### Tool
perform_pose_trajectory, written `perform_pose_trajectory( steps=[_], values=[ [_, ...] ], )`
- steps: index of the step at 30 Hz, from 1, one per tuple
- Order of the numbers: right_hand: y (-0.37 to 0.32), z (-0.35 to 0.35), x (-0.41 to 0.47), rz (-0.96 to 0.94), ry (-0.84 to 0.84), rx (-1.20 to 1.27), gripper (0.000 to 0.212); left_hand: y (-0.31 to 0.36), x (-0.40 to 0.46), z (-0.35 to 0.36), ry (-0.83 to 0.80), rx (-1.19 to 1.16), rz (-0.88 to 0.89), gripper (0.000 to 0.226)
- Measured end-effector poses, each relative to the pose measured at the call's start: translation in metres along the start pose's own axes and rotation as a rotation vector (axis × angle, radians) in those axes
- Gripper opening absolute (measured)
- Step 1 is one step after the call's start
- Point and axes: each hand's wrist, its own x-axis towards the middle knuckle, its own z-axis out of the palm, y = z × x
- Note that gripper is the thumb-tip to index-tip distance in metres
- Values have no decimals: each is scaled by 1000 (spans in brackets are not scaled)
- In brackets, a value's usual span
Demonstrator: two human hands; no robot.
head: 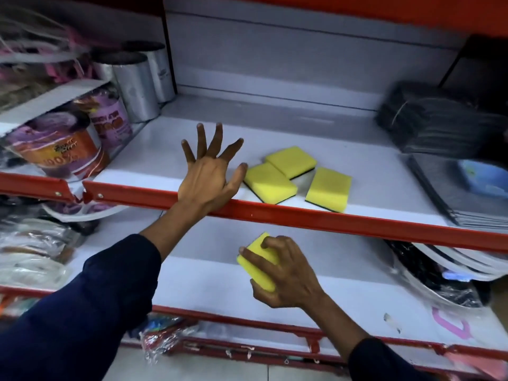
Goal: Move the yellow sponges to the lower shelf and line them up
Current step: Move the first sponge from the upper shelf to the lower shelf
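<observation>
Three yellow sponges with dark green undersides lie loosely grouped on the upper white shelf (pixel 357 149): a left sponge (pixel 270 183), a rear sponge (pixel 292 161) overlapping it, and a right sponge (pixel 329 189) near the red front edge. My left hand (pixel 210 171) hovers over the upper shelf with fingers spread, its thumb almost touching the left sponge. Over the lower shelf (pixel 357 292), my right hand (pixel 286 273) grips a fourth yellow sponge (pixel 258 261), tilted, just above the white surface.
Purple-labelled tins (pixel 59 149) in a white box and silver rolls (pixel 137 83) stand at the upper left. Black bundles (pixel 439 125) and flat packets (pixel 464 188) fill the upper right. Wrapped goods (pixel 33 251) sit at the lower left, plastic-wrapped items (pixel 445 273) at the lower right.
</observation>
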Motion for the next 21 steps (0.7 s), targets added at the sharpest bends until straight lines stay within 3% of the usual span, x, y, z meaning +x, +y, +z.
perform_pose_trajectory(
  steps=[4, 10, 17, 21],
  values=[
    [-7, 73, -21, 277, -254, 59, 70, -1, 1, 2, 10, -5, -20, 60],
    [-23, 141, -27, 562, -388, 50, 71, -1, 1, 2, 24, -10, -34, 60],
    [-22, 151, -35, 566, -388, 33, 73, -1, 2, 1, 16, -5, -58, 57],
    [-12, 111, -25, 374, -154, 136, 64, -1, 1, 1, 15, -3, -63, 55]
  ],
)
